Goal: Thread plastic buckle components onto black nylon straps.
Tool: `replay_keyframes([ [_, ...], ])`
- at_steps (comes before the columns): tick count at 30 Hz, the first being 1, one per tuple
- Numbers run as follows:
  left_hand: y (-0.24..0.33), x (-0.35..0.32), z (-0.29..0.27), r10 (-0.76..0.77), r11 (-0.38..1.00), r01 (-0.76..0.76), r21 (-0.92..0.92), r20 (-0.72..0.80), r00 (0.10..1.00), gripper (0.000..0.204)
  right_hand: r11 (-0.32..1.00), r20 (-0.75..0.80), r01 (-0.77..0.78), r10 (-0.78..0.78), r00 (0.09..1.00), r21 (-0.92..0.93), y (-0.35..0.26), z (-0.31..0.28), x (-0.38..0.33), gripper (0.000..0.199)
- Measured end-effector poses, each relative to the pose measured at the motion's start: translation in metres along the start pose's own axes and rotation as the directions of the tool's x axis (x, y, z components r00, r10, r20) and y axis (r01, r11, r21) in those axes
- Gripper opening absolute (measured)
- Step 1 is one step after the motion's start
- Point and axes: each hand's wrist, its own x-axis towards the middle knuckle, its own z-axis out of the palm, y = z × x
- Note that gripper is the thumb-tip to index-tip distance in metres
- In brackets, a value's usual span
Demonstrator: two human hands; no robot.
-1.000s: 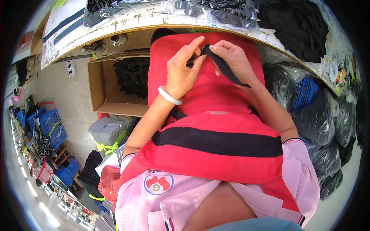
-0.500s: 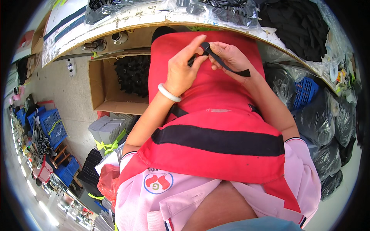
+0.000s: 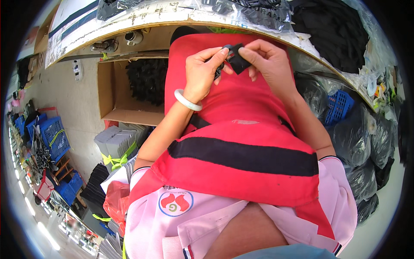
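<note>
Above my red-covered lap, both hands meet around a piece of black webbing strap (image 3: 238,64). My left hand (image 3: 202,73), with a pale bangle at the wrist, is closed in a pinch at the strap's left end. A small dark piece (image 3: 219,70), perhaps a buckle, shows under its fingers, but its shape is mostly hidden. My right hand (image 3: 271,64) pinches the strap's upper right edge between thumb and forefinger. Between the hands the strap looks short, wide and tilted.
Just beyond my hands runs the worn edge of a white table (image 3: 172,17) bearing plastic bags and a black heap (image 3: 327,32). An open cardboard box (image 3: 133,115) of black pieces stands at left. Grey stacks (image 3: 114,142) lie nearer; filled bags (image 3: 351,138) and a blue basket (image 3: 339,107) are at right.
The strap's long loose end, which hung over my right wrist, no longer shows there. My right hand has turned and now pinches the strap from above; my left fingers have closed in.
</note>
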Motion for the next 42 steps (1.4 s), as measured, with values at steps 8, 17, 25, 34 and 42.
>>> replay_keyframes([
  [8,-0.011,-0.007,0.002,0.264,0.945,-0.261,0.198,0.013,0.965,0.016,0.986,0.019,-0.138,0.137,0.990,0.097,0.025,0.003,-0.001,0.015],
  [17,-0.002,-0.012,-0.015,0.463,0.788,-0.510,0.345,0.214,0.860,0.018,0.959,0.247,-0.241,0.201,0.948,0.147,0.017,-0.017,0.007,0.022],
  [25,0.001,-0.022,-0.013,0.330,0.889,-0.344,0.303,0.097,0.939,0.014,0.974,0.309,-0.226,0.206,0.928,0.030,0.020,-0.015,0.000,0.019],
  [34,-0.017,-0.005,-0.021,-0.028,0.993,0.010,-0.118,-0.147,0.989,0.018,0.618,0.473,0.657,-0.466,0.748,-0.431,0.048,0.012,-0.020,0.010],
  [42,-0.015,-0.013,-0.018,0.042,0.997,-0.052,-0.058,-0.168,0.985,0.017,0.983,0.192,-0.135,0.157,0.969,-0.124,0.033,0.018,-0.014,0.022],
])
